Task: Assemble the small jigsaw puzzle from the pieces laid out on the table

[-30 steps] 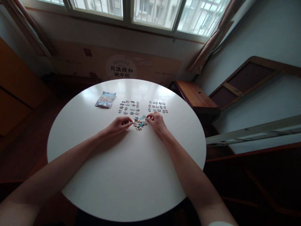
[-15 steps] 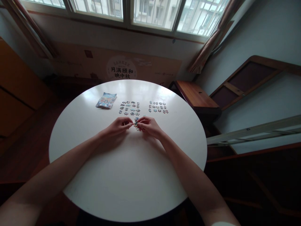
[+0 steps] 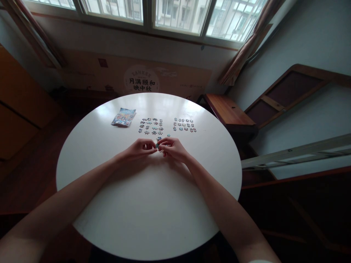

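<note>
Over the middle of the white table, my left hand (image 3: 144, 148) and my right hand (image 3: 172, 148) meet with fingertips pinched. A small greenish jigsaw puzzle piece (image 3: 157, 145) shows between them, and the fingers of both hands close on it. Just behind the fingertips lie a few loose puzzle pieces (image 3: 159, 138), partly covered by the right hand. Farther back, several puzzle pieces (image 3: 149, 123) are spread in rows on the left. A second group of puzzle pieces (image 3: 185, 125) sits in rows to the right.
A colourful printed packet (image 3: 124, 117) lies at the back left of the round white table (image 3: 148, 208). Beyond the table's right edge stands a wooden stand or small desk (image 3: 230, 109). Windows and a wall poster (image 3: 141, 81) are behind.
My fingertips have shifted slightly, and the green piece now sits a little farther left between the two hands. A loose piece behind the right hand shows more clearly.
</note>
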`<state>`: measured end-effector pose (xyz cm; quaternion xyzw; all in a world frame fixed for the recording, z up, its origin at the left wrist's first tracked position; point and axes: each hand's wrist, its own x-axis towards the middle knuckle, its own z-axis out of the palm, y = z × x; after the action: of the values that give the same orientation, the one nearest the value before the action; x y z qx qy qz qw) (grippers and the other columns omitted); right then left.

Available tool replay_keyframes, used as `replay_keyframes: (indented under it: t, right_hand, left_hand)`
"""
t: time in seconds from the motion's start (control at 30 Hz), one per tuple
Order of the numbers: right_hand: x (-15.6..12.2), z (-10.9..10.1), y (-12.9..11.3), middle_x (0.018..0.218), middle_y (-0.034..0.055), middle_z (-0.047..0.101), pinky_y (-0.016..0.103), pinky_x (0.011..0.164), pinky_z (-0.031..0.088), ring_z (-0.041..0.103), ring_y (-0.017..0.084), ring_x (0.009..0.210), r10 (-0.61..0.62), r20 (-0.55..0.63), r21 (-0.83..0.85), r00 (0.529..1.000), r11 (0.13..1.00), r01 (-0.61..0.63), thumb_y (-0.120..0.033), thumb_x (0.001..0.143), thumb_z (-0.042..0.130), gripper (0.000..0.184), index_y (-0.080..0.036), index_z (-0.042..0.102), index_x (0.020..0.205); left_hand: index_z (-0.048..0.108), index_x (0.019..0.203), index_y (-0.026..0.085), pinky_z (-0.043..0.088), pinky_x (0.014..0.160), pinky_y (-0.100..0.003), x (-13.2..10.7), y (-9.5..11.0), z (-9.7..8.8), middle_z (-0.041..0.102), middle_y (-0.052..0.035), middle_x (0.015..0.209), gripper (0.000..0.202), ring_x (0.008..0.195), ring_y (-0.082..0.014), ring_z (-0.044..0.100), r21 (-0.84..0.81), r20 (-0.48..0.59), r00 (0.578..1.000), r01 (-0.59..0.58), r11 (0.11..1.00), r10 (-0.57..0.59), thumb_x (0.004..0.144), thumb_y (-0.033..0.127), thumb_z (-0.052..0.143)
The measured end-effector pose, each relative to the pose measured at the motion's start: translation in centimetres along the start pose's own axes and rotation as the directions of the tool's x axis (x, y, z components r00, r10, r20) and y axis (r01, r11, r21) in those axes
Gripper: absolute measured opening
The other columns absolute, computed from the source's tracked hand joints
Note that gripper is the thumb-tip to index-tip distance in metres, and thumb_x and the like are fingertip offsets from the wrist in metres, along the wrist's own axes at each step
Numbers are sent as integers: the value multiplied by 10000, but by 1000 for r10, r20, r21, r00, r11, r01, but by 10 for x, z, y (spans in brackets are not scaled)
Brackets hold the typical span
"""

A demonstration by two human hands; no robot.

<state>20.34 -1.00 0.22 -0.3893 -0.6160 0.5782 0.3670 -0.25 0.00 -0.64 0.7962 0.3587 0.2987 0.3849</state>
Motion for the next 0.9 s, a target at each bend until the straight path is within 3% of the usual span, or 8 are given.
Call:
replay_keyframes:
  t: [0.33, 0.63, 0.9]
  right_hand:
    - [1, 2, 2, 710, 24, 670, 186, 412, 414, 572, 87, 504, 7, -20, 6, 1000, 1000, -7, -318, 737, 723, 231, -158, 642, 883]
    - [2, 2, 0, 701, 17, 662, 166, 379, 375, 586, 93, 522, -8, 2, -1, 1000, 1000, 8, -278, 736, 711, 173, -162, 666, 857]
    - [2, 3, 5, 750, 33, 678, 159, 381, 433, 622, 109, 577, 14, -7, 27, 1000, 1000, -14, -286, 738, 719, 251, -161, 650, 944]
  left_hand:
    - [648, 731, 103, 332, 508, -181, 1, 7, -2, 522, 18, 586, 320, 543, -66, 409, 41, 26, 1000, -3, 999, 2, 835, 399, 587]
    - [674, 762, 102, 321, 489, -177, 1, 5, -2, 512, 23, 576, 305, 530, -63, 397, 29, 31, 999, -13, 999, 12, 819, 396, 612]
    - [670, 735, 97, 305, 493, -179, 2, 4, -2, 503, 23, 568, 335, 528, -63, 388, 60, 21, 1000, -5, 998, 4, 831, 406, 584]
